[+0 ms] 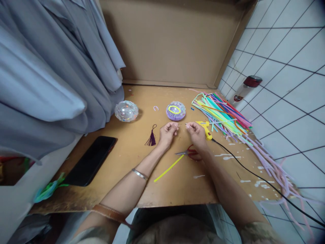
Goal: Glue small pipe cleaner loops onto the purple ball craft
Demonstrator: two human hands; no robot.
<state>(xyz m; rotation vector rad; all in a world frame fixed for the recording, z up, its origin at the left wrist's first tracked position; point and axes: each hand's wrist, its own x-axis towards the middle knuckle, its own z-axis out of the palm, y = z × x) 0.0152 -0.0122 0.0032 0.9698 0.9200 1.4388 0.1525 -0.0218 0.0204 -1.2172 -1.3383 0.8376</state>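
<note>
My left hand (167,135) and my right hand (196,134) are held close together over the middle of the table, each with thumb and forefinger pinched. Something tiny and thin sits at the fingertips, too small to name. Just beyond them rests a clear ball wrapped in lilac strips (175,111), with a yellow ring (174,109) on top. A yellow glue gun (207,130) lies right beside my right hand. Under my right wrist are red-handled scissors (189,152), partly covered. A dark purple tassel (151,138) lies left of my left hand, and a yellow strip (169,168) lies nearer me.
A second clear ball (126,111) stands at the back left. Many coloured pipe cleaners (223,113) are heaped at the right by a bottle (245,89). A black phone (90,161) lies at left, below hanging grey cloth (56,67). The glue gun's cord (243,166) crosses the right side.
</note>
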